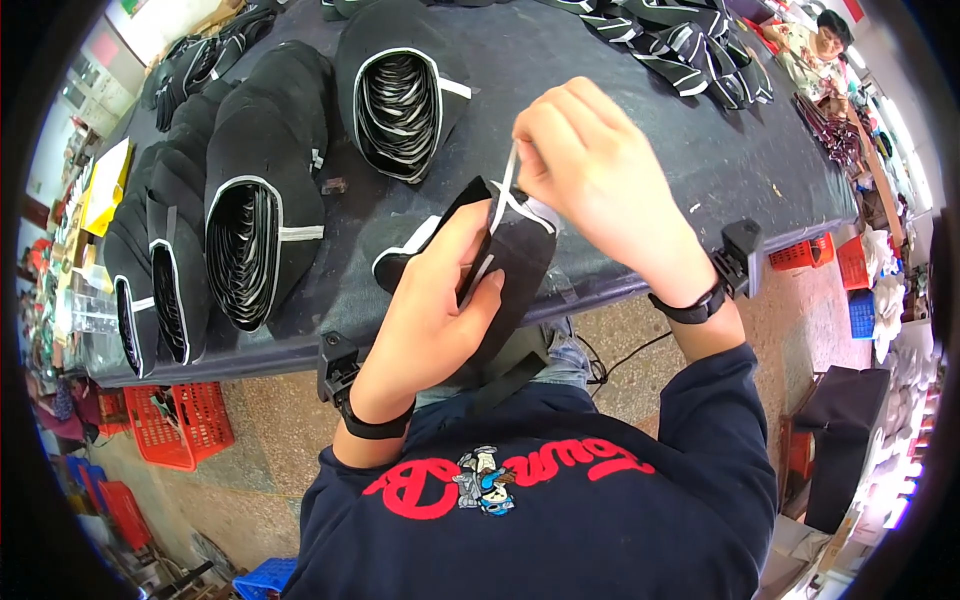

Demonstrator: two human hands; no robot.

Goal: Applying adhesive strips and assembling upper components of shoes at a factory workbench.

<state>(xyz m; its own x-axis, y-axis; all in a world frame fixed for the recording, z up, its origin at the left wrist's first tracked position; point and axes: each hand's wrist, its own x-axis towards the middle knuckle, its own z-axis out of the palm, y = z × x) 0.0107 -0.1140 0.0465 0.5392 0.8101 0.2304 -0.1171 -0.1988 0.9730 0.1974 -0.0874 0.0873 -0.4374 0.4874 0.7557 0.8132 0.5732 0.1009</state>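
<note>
A black fabric piece with white edging [527,255], which looks like a shoe upper, is held near the table's front edge. My left hand [432,315] is closed around its left side, thumb and fingers gripping the fabric. Above and to the right, my right hand [597,170] pinches a narrow white strip [508,178]. The strip runs down from those fingers to the piece, where white trim crosses at the top. Part of another white-edged black piece [398,258] shows just left of my left hand.
Nested stacks of black white-edged pieces [275,115] lie on the dark table [640,55] at left; another stack [385,30] stands behind. A loose heap [690,45] lies at far right, near another person [815,60]. Red baskets [185,430] stand on the floor.
</note>
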